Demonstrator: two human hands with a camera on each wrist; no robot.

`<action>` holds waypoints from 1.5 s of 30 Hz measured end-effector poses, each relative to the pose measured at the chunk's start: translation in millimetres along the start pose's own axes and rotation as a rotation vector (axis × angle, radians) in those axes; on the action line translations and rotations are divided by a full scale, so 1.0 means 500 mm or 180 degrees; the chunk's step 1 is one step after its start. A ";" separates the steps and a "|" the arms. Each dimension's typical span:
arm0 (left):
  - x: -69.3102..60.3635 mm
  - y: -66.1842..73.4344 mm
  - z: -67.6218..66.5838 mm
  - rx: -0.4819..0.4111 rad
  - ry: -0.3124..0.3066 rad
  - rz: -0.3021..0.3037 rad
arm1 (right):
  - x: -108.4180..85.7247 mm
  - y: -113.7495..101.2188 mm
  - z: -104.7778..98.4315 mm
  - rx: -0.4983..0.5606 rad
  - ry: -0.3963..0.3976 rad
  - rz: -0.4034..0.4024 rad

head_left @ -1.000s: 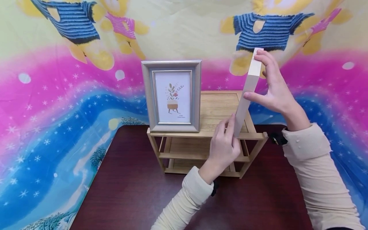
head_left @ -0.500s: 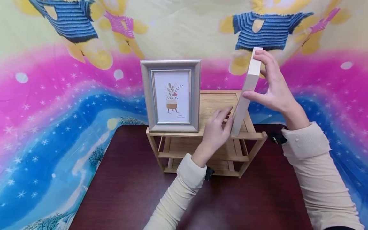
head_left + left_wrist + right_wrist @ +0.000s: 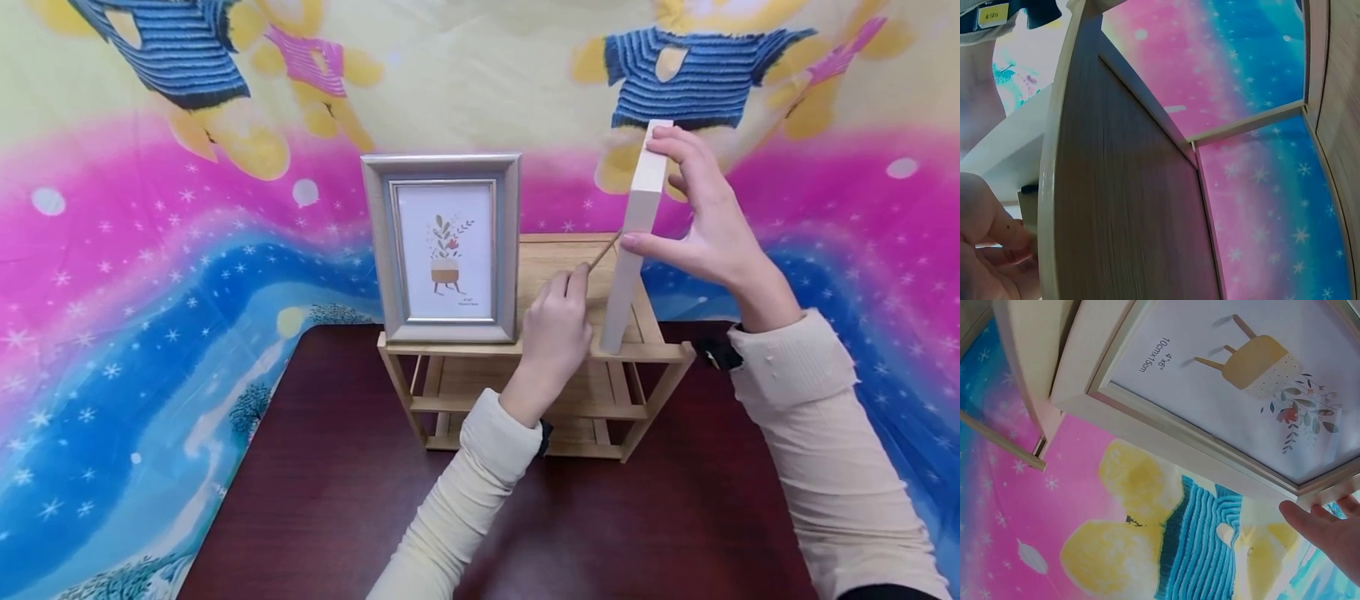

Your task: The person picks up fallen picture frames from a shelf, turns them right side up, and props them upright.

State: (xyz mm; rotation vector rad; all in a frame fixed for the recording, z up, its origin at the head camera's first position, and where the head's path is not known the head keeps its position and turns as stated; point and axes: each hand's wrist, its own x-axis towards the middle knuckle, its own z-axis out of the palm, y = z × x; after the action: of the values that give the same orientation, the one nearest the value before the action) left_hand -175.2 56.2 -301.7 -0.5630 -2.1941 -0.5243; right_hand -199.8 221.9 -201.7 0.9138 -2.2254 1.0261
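A white picture frame [image 3: 620,283], seen almost edge-on in the head view, stands tilted on the right part of a wooden shelf's top [image 3: 558,254]. My right hand [image 3: 712,221] grips its upper part, thumb on the near side edge and fingers over the top. In the right wrist view the frame's potted-plant picture [image 3: 1272,369] shows beside the fingertips. My left hand [image 3: 557,321] pinches a thin brown support leg [image 3: 604,250] at the frame's back; the left wrist view shows these curled fingers [image 3: 997,228] partly hidden by the shelf's edge.
A silver-grey picture frame [image 3: 442,332] with a similar plant print stands upright on the shelf's left part. Lower tiers [image 3: 487,383] lie beneath. The shelf stands on a dark red table [image 3: 322,500], before a bear-printed cloth backdrop [image 3: 450,75].
My left hand has left the white frame's lower part, shifted left, and now holds the support leg swung out from the back. The frame and right hand have shifted slightly left.
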 end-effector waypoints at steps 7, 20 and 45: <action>0.003 -0.002 0.000 -0.0044 -0.0061 -0.0143 | 0.020 -0.005 -0.001 -0.0112 -0.0246 0.0063; -0.009 -0.005 0.014 -0.0255 -0.0043 -0.0243 | 0.050 0.005 -0.006 -0.0032 -0.0800 -0.0124; -0.032 0.021 0.000 0.0237 -0.1080 -0.0570 | 0.058 0.022 -0.009 0.0263 -0.1119 -0.0229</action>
State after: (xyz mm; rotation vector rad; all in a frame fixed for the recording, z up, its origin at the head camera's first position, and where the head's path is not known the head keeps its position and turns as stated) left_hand -159.9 61.3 -312.0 -0.4424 -2.5926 -0.4636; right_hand -225.8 220.4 -184.2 1.2858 -2.4239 0.9922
